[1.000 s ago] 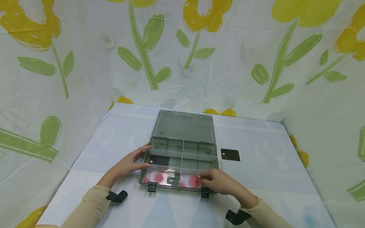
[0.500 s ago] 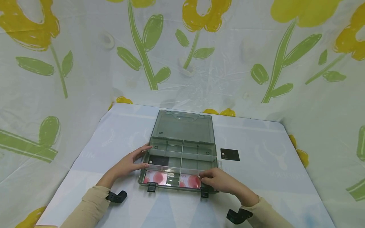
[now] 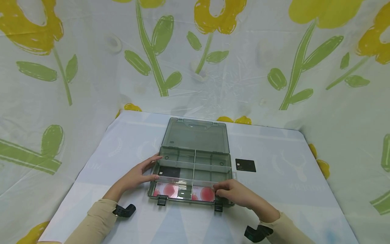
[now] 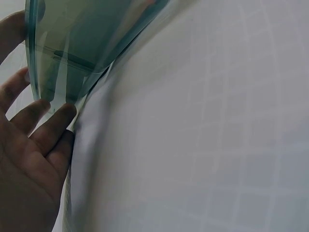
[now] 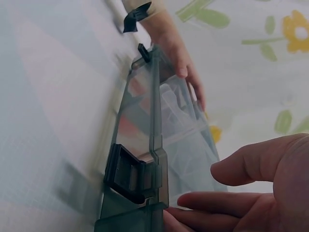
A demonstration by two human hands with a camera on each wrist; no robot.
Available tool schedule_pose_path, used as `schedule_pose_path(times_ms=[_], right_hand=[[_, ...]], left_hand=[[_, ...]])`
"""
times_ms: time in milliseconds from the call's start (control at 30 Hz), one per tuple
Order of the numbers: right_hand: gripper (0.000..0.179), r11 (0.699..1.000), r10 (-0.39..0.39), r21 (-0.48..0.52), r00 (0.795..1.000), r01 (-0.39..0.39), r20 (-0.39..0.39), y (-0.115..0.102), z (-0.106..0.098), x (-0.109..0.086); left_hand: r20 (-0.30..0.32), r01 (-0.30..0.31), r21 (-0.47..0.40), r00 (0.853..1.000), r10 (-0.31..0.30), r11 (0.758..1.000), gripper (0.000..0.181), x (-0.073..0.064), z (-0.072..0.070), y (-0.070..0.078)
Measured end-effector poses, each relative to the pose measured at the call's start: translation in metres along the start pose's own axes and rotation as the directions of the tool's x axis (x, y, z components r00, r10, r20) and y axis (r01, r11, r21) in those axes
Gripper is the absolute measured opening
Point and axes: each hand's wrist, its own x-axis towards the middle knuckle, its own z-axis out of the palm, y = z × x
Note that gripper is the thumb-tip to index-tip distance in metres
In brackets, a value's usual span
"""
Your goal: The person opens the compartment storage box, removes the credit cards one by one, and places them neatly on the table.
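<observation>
A dark translucent divided plastic box (image 3: 195, 175) lies on the table with its lid (image 3: 196, 135) folded back. My left hand (image 3: 137, 174) rests against the box's left side, its fingertips on the wall in the left wrist view. My right hand (image 3: 236, 193) reaches to the front right compartment, fingertips at the right edge of a pink-and-white card (image 3: 203, 194). In the right wrist view a gap shows between thumb and index finger. Another pink-and-white card (image 3: 167, 189) lies in the front left compartment. A black card (image 3: 170, 171) sits in the middle left one.
To the right of the box, a black card (image 3: 245, 165) with a chip lies on the pale patterned tablecloth (image 3: 274, 189). Two black latches, the left latch (image 3: 162, 200) and the right latch (image 3: 218, 206), stick out at the box's front. Flower-printed sheeting (image 3: 231, 81) surrounds the table.
My right wrist has shifted slightly to the right, while its fingertips stay by the pink-and-white card. The left hand and the box look unchanged.
</observation>
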Motion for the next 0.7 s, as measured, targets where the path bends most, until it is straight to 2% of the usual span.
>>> schedule_pose_path(times_ms=[400,700], right_hand=[[0.035,0.999,-0.014,0.050,0.998,0.017,-0.055,-0.004,-0.001,-0.009],[0.040,0.995,-0.034,0.090,0.998,0.040,-0.061,-0.012,0.000,-0.015]], left_hand=[[-0.003,0.016,0.006,1.000,-0.016,1.000,0.074,0.000,0.000,-0.001],[-0.007,0.021,0.015,1.000,-0.021,1.000,0.073,0.000,0.001,-0.001]])
